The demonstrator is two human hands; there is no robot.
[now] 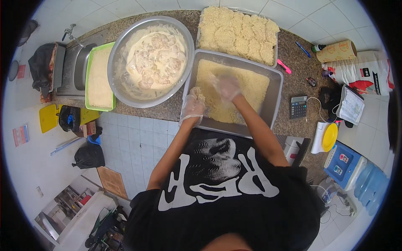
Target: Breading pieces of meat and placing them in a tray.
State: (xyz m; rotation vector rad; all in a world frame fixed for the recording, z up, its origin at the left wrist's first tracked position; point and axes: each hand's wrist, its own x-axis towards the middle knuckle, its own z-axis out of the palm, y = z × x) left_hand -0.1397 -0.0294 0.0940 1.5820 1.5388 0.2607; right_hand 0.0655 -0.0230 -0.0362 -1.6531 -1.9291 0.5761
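Observation:
A grey rectangular tub [274, 94] in front of me holds a bed of pale yellow breadcrumbs [251, 100]. My right hand [227, 87], in a clear plastic glove, is over the crumbs; motion blurs its fingers. At the tub's left side is my left hand [193, 106], also gloved, its crumb-caked fingers curled together; what they hold, if anything, is hidden. Left of the tub stands a large metal bowl [118, 85] with raw meat pieces [161, 58] in creamy batter. Behind the tub, a tray [276, 52] is filled with rows of crumb-coated pieces [234, 33].
A green-rimmed tray [87, 90] of pale powder lies between the bowl and the sink [80, 69]. To the right on the granite counter [293, 73] are a pink-handled tool [284, 66], a blue pen [303, 49], a calculator [298, 107] and a yellow plate [330, 137].

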